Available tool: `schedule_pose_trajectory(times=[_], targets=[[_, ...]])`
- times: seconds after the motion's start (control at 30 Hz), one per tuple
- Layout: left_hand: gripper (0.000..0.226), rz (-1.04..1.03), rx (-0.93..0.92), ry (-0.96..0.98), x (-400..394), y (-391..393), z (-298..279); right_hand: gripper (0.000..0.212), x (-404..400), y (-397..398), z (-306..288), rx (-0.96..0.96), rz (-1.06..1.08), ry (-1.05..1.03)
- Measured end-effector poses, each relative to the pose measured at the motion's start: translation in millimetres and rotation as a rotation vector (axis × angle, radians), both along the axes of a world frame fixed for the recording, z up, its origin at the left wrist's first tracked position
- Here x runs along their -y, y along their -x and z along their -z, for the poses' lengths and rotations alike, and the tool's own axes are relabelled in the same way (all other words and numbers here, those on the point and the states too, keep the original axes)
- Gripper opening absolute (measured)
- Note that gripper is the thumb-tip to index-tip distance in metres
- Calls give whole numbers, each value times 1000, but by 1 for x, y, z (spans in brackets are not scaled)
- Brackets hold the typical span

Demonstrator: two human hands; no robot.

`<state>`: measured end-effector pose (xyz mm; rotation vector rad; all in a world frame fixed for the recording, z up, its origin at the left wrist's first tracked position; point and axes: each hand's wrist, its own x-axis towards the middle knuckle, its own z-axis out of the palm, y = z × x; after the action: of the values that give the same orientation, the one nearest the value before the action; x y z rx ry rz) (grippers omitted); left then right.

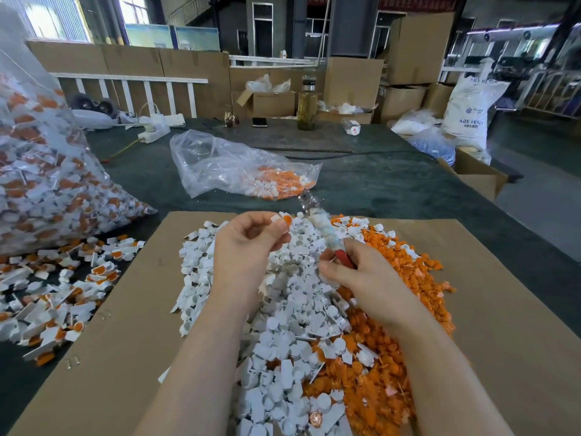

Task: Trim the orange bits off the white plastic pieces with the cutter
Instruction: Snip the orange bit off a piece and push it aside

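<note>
Head view, clear bag (pixel 220 165) holding orange scraps (pixel 283 180), white pieces (pixel 261 185)

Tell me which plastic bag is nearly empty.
The crumpled clear bag mid-table beyond the cardboard; the big bag at far left bulges with pieces.

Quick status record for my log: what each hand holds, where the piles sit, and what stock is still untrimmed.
left hand: pinches one white piece with orange bit, raised above the piles
right hand: grips the cutter by its red handle, tip pointing up and away
white pile: on the cardboard sheet, centre
orange pile: same sheet, right of the white
untrimmed stock: loose pieces left of the sheet; large bag far left; small bag behind
cut on held piece: not yet made
</note>
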<state>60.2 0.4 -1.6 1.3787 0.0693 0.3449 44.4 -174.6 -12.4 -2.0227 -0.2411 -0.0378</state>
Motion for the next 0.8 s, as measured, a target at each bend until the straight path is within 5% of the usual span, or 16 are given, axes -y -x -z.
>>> schedule_pose_trajectory(times=[0.33,0.8], targets=[[11,43,73,57,-5,0,-1,22,0,5,-5,-12,-139,179],[12,51,62,156,-6,-2,1,14,-16,4,3,123,-36,327]])
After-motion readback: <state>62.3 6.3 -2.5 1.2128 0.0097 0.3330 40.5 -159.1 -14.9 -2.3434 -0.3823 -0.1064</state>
